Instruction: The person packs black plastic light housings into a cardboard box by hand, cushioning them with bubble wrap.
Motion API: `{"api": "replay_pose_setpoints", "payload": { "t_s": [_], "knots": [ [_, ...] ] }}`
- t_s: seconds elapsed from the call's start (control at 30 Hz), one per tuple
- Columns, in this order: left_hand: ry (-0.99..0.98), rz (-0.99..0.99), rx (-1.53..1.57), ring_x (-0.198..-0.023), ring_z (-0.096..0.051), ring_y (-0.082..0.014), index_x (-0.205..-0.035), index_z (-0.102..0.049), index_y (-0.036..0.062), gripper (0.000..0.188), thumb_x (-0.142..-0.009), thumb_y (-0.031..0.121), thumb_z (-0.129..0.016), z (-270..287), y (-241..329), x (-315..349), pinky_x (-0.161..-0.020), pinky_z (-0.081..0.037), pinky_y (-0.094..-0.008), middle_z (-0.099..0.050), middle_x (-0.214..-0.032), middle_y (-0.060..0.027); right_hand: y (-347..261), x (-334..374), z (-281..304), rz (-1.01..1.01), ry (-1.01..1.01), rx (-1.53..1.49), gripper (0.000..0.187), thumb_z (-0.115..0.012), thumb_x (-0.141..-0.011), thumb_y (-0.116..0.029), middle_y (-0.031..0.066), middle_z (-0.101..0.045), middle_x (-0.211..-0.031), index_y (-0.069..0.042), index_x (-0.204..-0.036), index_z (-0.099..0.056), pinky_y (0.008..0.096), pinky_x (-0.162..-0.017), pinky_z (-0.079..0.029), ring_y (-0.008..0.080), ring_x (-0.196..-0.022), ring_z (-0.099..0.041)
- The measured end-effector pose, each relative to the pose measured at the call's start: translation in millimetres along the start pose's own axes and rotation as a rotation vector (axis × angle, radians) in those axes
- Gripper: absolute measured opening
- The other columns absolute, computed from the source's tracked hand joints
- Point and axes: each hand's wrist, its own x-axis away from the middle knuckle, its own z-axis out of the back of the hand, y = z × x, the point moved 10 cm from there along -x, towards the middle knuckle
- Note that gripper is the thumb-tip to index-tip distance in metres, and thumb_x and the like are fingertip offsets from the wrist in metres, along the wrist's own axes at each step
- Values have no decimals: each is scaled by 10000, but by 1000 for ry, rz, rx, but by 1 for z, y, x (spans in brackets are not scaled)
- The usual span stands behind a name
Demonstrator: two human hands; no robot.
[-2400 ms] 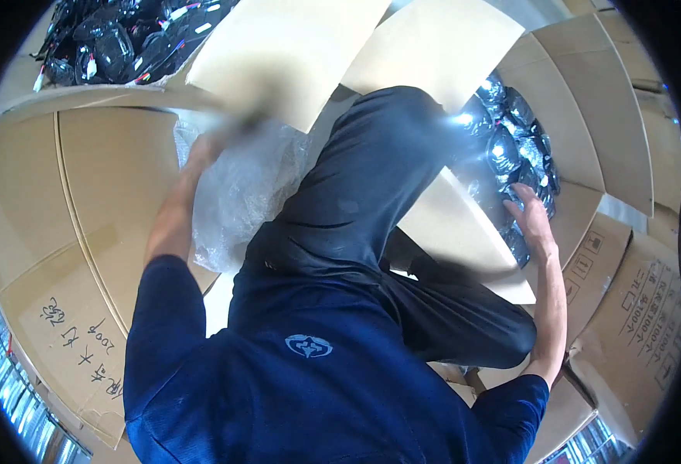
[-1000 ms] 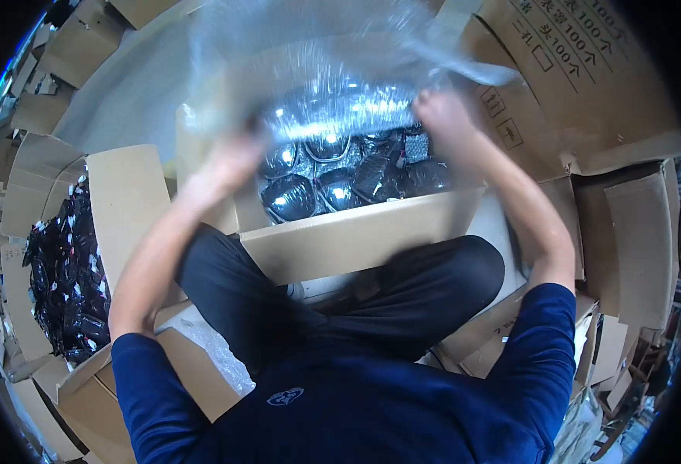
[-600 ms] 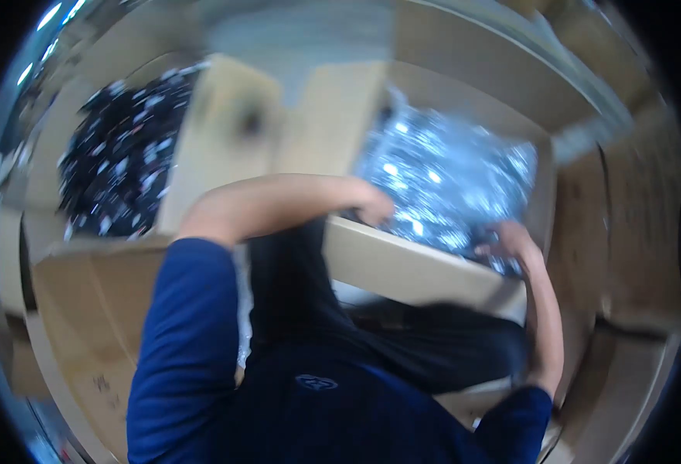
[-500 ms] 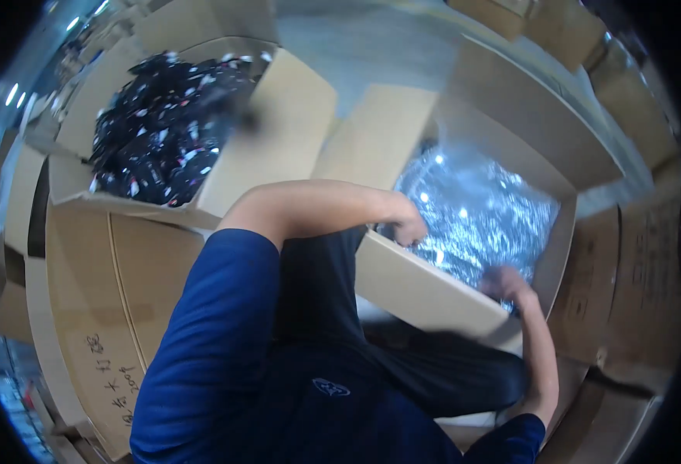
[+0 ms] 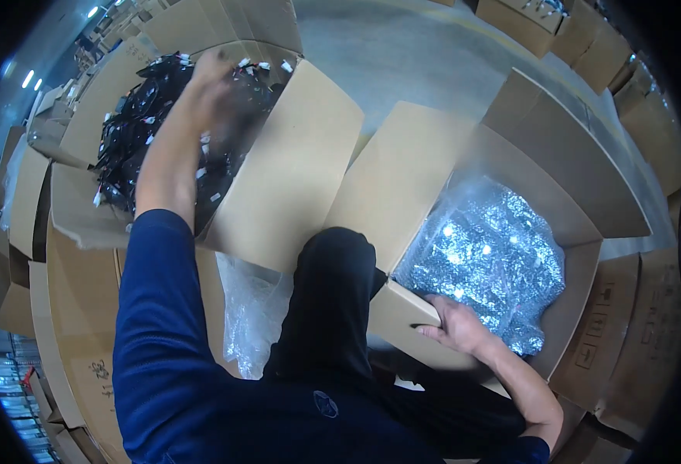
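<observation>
My left hand (image 5: 218, 83) reaches far out into an open cardboard box (image 5: 294, 166) on my left, which is full of small black parts with white tags (image 5: 136, 124). The hand is blurred, so I cannot tell what its fingers hold. My right hand (image 5: 456, 329) rests on the near wall of a second open cardboard box (image 5: 402, 309) on my right, fingers spread over its edge. That box holds shiny parts under a clear plastic sheet (image 5: 487, 255). My knee in dark trousers (image 5: 333, 301) sits between the two boxes.
A crumpled clear plastic bag (image 5: 251, 317) lies on flattened cardboard by my left leg. More cardboard boxes (image 5: 634, 325) crowd the right side and the far edge (image 5: 588, 46). Grey concrete floor (image 5: 418, 54) shows beyond the two boxes. Flat cardboard (image 5: 70, 340) lies at lower left.
My left arm has swung from the right-hand box out to the left-hand box of black parts. My right hand has stayed on the near wall of the right-hand box. My view has turned left.
</observation>
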Motion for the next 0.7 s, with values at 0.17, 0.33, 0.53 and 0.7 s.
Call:
{"api": "replay_pose_setpoints", "payload": {
  "t_s": [0.17,0.33,0.53,0.7],
  "knots": [
    [-453,90,-150,-1369,-473,-416,-1501,-408,30,996,-738,487,-856,-136,-71,55,-1153,-387,-466,-509,-1443,-288,20,-2,-3,-44,82,94,580,-761,-882,-382,236,-669,-1148,42,-1231,-573,466,-902,-556,398,-1053,-670],
    [-229,13,26,-1360,-504,-396,-1522,-404,39,954,-818,566,-774,-148,-39,35,-1134,-409,-449,-513,-1446,-291,17,-13,1,-55,73,146,526,-791,-864,-345,214,-673,-1123,38,-1163,-591,465,-856,-577,390,-995,-680],
    [-45,-61,81,-1267,-587,-396,-1452,-533,80,784,-842,508,-775,-153,-26,46,-1064,-465,-446,-614,-1358,-244,14,-26,-1,-30,39,138,566,-767,-872,-349,223,-661,-1121,65,-1219,-597,454,-902,-564,387,-1022,-673],
    [44,386,790,-630,-607,-137,-1025,-725,-18,581,-801,506,-840,-102,-39,13,-594,-468,-294,-692,-775,-53,6,-20,1,27,84,132,539,-761,-867,-354,225,-674,-1075,42,-1198,-608,444,-872,-574,391,-989,-680]
  ]
}}
